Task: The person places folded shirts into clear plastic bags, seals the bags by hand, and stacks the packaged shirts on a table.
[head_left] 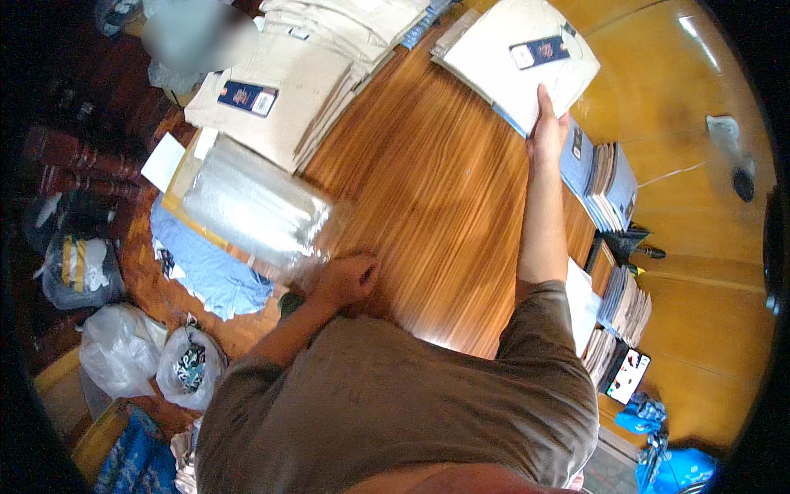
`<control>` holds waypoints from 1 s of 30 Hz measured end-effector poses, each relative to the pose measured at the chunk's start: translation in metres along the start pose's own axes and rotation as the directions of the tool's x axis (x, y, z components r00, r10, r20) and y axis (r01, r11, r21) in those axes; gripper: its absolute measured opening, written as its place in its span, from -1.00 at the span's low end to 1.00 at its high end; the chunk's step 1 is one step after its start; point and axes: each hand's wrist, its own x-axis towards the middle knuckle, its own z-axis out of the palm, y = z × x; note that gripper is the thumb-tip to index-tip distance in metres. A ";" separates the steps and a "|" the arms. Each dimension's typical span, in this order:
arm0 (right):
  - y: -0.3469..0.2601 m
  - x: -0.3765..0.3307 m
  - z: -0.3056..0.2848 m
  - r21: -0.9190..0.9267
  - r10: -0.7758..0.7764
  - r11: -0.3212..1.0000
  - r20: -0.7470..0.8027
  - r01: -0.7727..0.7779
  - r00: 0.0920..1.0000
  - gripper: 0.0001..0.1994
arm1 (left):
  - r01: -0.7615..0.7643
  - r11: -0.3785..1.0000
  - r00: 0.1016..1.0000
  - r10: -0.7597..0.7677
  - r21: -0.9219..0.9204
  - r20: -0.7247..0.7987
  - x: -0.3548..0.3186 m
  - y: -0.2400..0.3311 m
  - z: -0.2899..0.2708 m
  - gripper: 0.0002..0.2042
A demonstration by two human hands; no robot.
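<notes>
Right hand (546,132) grasps folded shirt's (527,58) edge; left hand (346,278) (apparently clenched) pins plastic sleeve (255,206).

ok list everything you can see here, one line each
table: one, brown wood, centre
cream garment: one, folded, dark tag, far right of table
cream stack: one pile, far left of table
clear bags: one pile, shiny, left table edge
blue cloth: one, light blue, under the clear bags
card stacks: several, blue and tan, right table edge
phone: one, screen lit, lower right
plastic sacks: two, whitish, floor lower left
left hand: at the clear bags' near end
right hand: on the cream garment's edge
</notes>
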 end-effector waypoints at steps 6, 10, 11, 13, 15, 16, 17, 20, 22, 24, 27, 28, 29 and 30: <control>0.114 0.153 -0.053 -0.711 -0.017 0.699 -0.133 -0.083 0.991 -0.14 | -0.046 0.997 0.999 0.047 -0.059 0.015 0.001 -0.004 0.013 -0.79; 0.139 0.123 -0.007 -0.827 -0.338 0.281 0.389 0.487 0.857 0.06 | 0.047 0.999 0.994 -0.047 0.005 0.101 -0.006 0.001 0.008 -0.74; 0.147 0.119 -0.002 -0.875 -0.264 0.213 0.378 0.436 0.887 0.03 | 0.060 0.998 0.991 -0.060 0.004 0.122 -0.009 0.001 0.008 -0.72; 0.149 0.106 0.016 -0.937 -0.116 0.050 0.339 0.346 0.934 -0.02 | 0.023 1.000 0.999 -0.022 -0.020 0.048 -0.009 0.003 0.010 -0.72; 0.164 0.128 -0.005 -0.892 -0.236 0.041 0.429 0.450 0.872 -0.19 | -0.021 0.999 0.999 0.022 -0.037 0.027 -0.001 0.005 0.007 -0.72; 0.167 0.137 -0.011 -0.864 -0.243 0.014 0.486 0.504 0.840 -0.21 | -0.020 0.999 0.999 0.021 -0.036 0.036 0.001 0.006 0.005 -0.72; 0.165 0.141 -0.007 -0.827 -0.248 -0.010 0.547 0.562 0.800 -0.24 | -0.014 0.999 0.999 0.016 -0.034 0.038 0.002 0.006 0.005 -0.71; 0.157 0.149 0.008 -0.749 -0.222 -0.109 0.659 0.654 0.718 -0.43 | -0.037 0.998 0.999 0.038 -0.044 0.026 0.004 0.003 0.007 -0.72; 0.150 0.149 0.024 -0.714 -0.189 -0.168 0.700 0.680 0.689 -0.51 | -0.015 0.999 0.999 0.016 -0.036 0.033 0.003 0.004 0.006 -0.73; 0.153 0.156 0.026 -0.698 -0.136 -0.201 0.715 0.688 0.686 -0.49 | -0.011 0.999 0.999 0.013 -0.041 0.049 0.004 0.003 0.003 -0.73; 0.150 0.154 0.036 -0.670 -0.030 -0.222 0.731 0.709 0.682 -0.43 | -0.030 0.998 0.999 0.032 -0.058 0.032 0.001 0.003 0.004 -0.72; 0.147 0.151 0.039 -0.660 0.010 -0.226 0.734 0.716 0.679 -0.41 | -0.053 0.997 0.999 0.053 -0.059 0.005 -0.001 0.000 0.006 -0.72; 0.142 0.150 0.036 -0.651 -0.006 -0.246 0.742 0.718 0.671 -0.40 | -0.072 0.995 0.997 0.071 -0.065 -0.024 -0.003 -0.002 0.010 -0.71; 0.137 0.147 0.030 -0.644 -0.018 -0.261 0.748 0.719 0.663 -0.38 | -0.026 0.999 0.996 0.029 -0.044 0.083 -0.003 -0.001 0.009 -0.71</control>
